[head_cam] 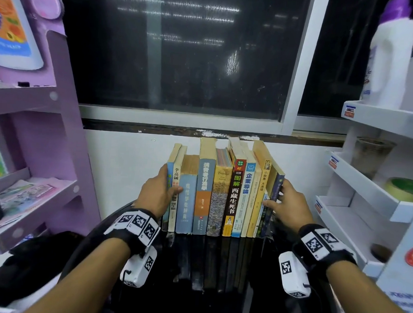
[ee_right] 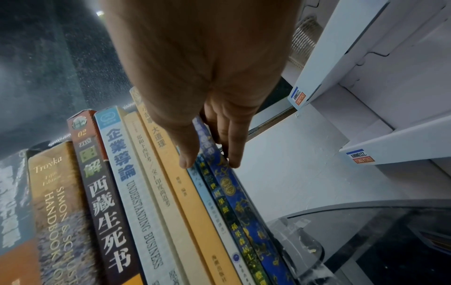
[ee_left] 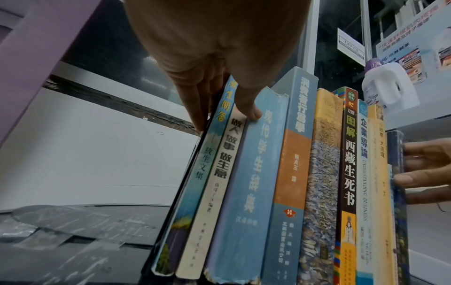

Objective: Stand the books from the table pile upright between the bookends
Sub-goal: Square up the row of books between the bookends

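Black table (head_cam: 217,300) bears upright books (head_cam: 219,193); left hand (head_cam: 157,193) and right hand (head_cam: 288,205) clasp the row's ends, hiding any bookends.

Readable on the book spines: "Troyka" and "SIMON & SCHUSTER HANDBOOK" on the tan spine (ee_right: 52,202), "02" and "西藏生死书" on the black spine (ee_right: 102,202), "企業導論 UNDERSTANDING BUSINESS" on the white-blue spine (ee_right: 136,192). Also "现代学生辞典" on the pale blue spine (ee_left: 253,173), "做人做事做生意" on the cream spine (ee_left: 219,164). "OFFICE" on a small hanging sign (ee_left: 350,48); "AMMELTZ YOKOYOKO" on the shelf-edge stickers (ee_right: 360,156).

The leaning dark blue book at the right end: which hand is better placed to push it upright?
Right. The right hand already touches the leaning dark blue book; the left hand holds the row's far end.
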Motion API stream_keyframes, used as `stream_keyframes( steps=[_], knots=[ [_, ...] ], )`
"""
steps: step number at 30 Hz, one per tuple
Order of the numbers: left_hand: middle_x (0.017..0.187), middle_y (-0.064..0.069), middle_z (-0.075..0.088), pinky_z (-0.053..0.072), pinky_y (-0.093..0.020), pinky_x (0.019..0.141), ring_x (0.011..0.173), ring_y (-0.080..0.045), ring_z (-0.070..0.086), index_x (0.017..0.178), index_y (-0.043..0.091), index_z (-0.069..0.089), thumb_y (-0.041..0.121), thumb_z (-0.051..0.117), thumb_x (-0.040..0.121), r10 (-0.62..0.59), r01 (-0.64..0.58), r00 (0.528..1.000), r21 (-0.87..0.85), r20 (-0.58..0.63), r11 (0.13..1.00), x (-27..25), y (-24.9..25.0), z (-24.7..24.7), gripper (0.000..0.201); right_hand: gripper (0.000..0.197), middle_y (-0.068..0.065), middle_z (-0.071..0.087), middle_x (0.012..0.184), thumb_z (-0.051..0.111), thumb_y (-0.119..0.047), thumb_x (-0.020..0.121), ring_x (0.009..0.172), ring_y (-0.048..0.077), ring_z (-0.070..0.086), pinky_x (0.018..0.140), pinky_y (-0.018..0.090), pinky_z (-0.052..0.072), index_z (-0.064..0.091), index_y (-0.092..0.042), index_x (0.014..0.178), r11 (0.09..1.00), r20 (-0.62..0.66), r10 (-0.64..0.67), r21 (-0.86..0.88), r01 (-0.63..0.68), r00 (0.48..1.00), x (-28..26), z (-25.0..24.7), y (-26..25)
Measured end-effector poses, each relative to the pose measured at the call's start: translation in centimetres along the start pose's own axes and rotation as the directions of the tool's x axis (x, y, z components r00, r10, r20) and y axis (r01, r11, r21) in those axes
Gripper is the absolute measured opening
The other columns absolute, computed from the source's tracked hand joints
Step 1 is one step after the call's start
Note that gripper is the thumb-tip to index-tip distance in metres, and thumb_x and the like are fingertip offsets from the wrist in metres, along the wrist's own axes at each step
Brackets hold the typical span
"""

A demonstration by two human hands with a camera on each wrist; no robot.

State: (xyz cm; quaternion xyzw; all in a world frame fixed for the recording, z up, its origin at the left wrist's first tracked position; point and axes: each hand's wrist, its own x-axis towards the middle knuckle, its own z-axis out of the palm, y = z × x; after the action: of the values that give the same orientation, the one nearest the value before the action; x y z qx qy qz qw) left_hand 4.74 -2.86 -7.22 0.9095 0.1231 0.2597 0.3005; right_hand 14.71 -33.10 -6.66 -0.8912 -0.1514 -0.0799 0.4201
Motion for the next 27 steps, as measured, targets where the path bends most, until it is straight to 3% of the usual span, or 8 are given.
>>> stream_keyframes(
  steps=[5,9,13,23,27],
  knots=[
    [0.106,-0.013,0.069,0.052,-0.043,0.077,0.092,-0.036,0.063,0.125,0.016,0.043,0.034,0.062,0.089,0.009,-0.008,1.000,0.020,-0.028,1.000,0.1,-0.1,0.3,0.045,0.050,0.010,0.064,0.121,0.074,-0.012,0.083,0.109,0.026,0.063,0.090,0.037,0.049,0.047,-0.015,0.126,1.000,-0.005,-0.002,-0.001,0.002,1.000,0.2,0.1,0.4],
    [0.113,-0.009,0.068,0.052,-0.039,0.083,0.100,-0.033,0.064,0.127,0.018,0.046,0.031,0.067,0.086,-0.009,0.004,0.996,-0.060,-0.090,0.998,-0.4,-0.7,-0.1,0.048,0.050,0.010,0.064,0.120,0.073,-0.010,0.084,0.107,0.026,0.064,0.090,0.040,0.051,0.046,-0.016,0.126,1.000,-0.011,-0.012,-0.025,0.012,1.000,0.2,1.1,0.0],
    [0.113,-0.008,0.068,0.054,-0.037,0.081,0.098,-0.029,0.065,0.125,0.018,0.046,0.030,0.069,0.084,-0.034,0.021,0.993,-0.114,-0.113,0.993,-0.5,-1.3,-0.3,0.048,0.054,0.011,0.063,0.123,0.071,-0.007,0.084,0.109,0.026,0.064,0.092,0.040,0.051,0.044,-0.017,0.130,0.997,0.011,-0.038,-0.062,0.038,0.999,0.4,1.6,-0.1],
    [0.114,-0.007,0.068,0.053,-0.038,0.081,0.101,-0.029,0.065,0.125,0.017,0.045,0.034,0.068,0.085,0.003,-0.011,0.990,-0.054,-0.144,0.999,-0.2,-1.7,0.3,0.049,0.058,0.010,0.063,0.128,0.069,0.003,0.082,0.112,0.025,0.063,0.095,0.036,0.048,0.050,-0.016,0.134,0.998,0.024,-0.070,0.002,0.070,0.997,0.4,0.8,0.0],
    [0.112,-0.010,0.068,0.054,-0.041,0.079,0.097,-0.033,0.065,0.125,0.016,0.043,0.036,0.066,0.086,0.034,-0.033,0.990,0.014,-0.135,0.999,0.1,-1.7,0.3,0.049,0.058,0.009,0.063,0.127,0.069,0.005,0.082,0.109,0.023,0.065,0.088,0.028,0.048,0.051,-0.015,0.133,0.997,0.024,-0.066,0.040,0.065,0.998,0.5,0.8,0.2]
  ],
)
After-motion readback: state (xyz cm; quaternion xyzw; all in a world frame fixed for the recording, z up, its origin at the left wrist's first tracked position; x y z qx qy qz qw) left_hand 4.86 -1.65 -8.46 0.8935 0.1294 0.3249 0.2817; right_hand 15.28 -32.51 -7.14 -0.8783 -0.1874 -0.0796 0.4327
